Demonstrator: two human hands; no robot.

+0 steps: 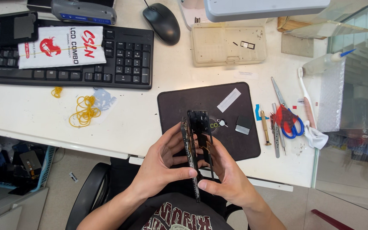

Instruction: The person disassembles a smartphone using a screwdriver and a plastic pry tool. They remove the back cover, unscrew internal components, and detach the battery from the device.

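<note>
Phone [192,145] is standing on edge between both hands, over the near rim of the black mat [235,149] on the table [158,89], its long axis running away from the person. Left hand [162,164] is clasping the frame along its left side, thumb across the lower end; right hand [224,174] is pinching the parted panel on the right, equally near.

white-red packet [62,52] on keyboard | white label [229,100] on mat
</note>
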